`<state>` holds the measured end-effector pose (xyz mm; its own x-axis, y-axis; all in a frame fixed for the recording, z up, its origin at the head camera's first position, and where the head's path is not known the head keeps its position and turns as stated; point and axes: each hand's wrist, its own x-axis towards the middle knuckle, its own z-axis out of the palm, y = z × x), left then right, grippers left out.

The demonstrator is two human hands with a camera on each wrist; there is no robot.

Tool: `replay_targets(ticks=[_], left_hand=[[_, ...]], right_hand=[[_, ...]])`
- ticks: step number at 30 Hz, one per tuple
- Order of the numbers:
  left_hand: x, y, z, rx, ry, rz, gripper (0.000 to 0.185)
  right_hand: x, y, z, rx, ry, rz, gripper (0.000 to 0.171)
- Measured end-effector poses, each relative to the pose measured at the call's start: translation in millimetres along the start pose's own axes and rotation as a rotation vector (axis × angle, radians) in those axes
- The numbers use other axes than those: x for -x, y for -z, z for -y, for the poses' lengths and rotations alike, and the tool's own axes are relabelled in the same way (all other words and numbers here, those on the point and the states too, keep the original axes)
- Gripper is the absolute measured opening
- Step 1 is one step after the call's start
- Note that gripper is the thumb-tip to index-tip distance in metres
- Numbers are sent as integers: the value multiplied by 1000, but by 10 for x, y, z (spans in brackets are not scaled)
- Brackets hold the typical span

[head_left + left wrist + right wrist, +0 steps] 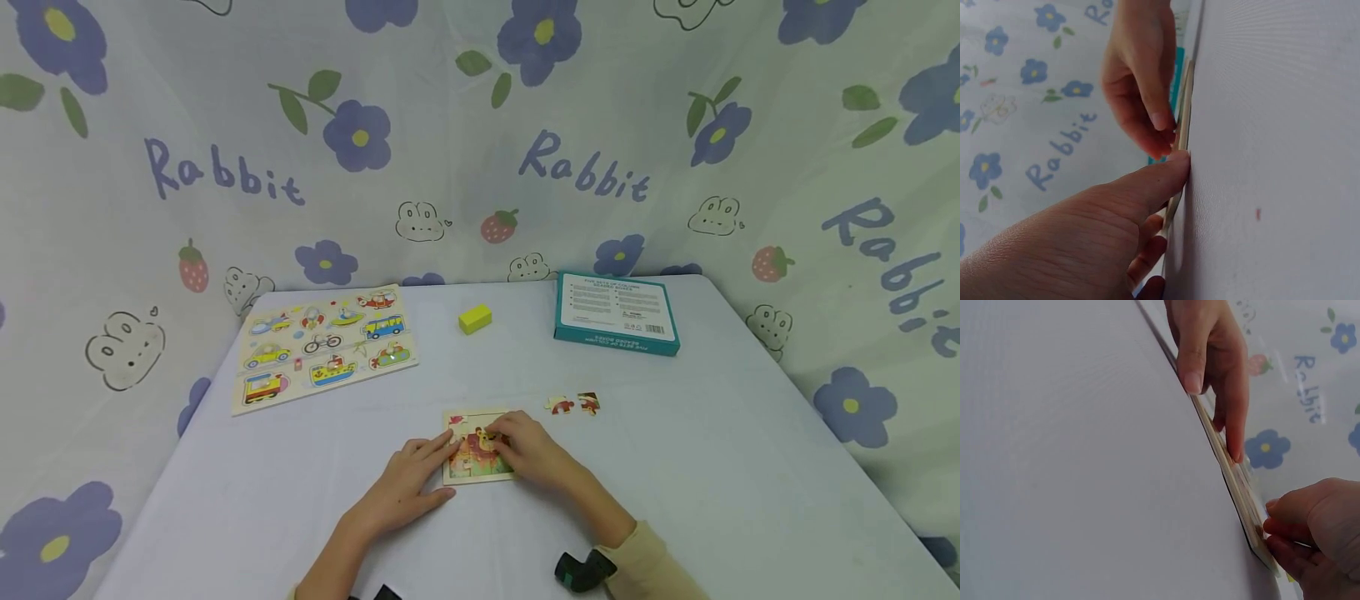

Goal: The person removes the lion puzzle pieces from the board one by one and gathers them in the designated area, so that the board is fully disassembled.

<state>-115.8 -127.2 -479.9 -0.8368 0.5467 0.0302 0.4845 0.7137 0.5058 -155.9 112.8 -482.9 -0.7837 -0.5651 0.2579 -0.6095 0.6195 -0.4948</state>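
A small wooden jigsaw puzzle [461,473] with an animal picture in a pale frame lies on the white table before me. My left hand [405,483] rests at its left side, fingers stretched over the picture and thumb near the lower edge. In the left wrist view the left thumb [1169,172] touches the frame's edge. My right hand [536,450] bends over the right half, thumb and fingertips pinching a puzzle piece [486,439] at the picture's surface. Its fingers partly hide that piece. Two loose puzzle pieces [559,405] [589,403] lie beyond the right hand.
A larger vehicle peg puzzle board [300,367] lies at the back left. A yellow block [475,319] is at the back middle, and a teal box [617,312] at the back right. A patterned curtain [450,150] hangs behind the table.
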Motion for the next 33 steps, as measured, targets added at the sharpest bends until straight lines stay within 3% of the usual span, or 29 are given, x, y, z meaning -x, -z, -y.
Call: replay_targets(ticks=[8,19,33], left_hand=[[-11,7,-1,1,19,25,65],[-5,14,7,10,14,1,63],[-8,4,1,55,35,1,61]], right_hand=[[-28,-94,28,6,-23,-57,26],[-75,-150,72,84,-28,-69,25],[-139,-197,96,33,-150,-112,15]])
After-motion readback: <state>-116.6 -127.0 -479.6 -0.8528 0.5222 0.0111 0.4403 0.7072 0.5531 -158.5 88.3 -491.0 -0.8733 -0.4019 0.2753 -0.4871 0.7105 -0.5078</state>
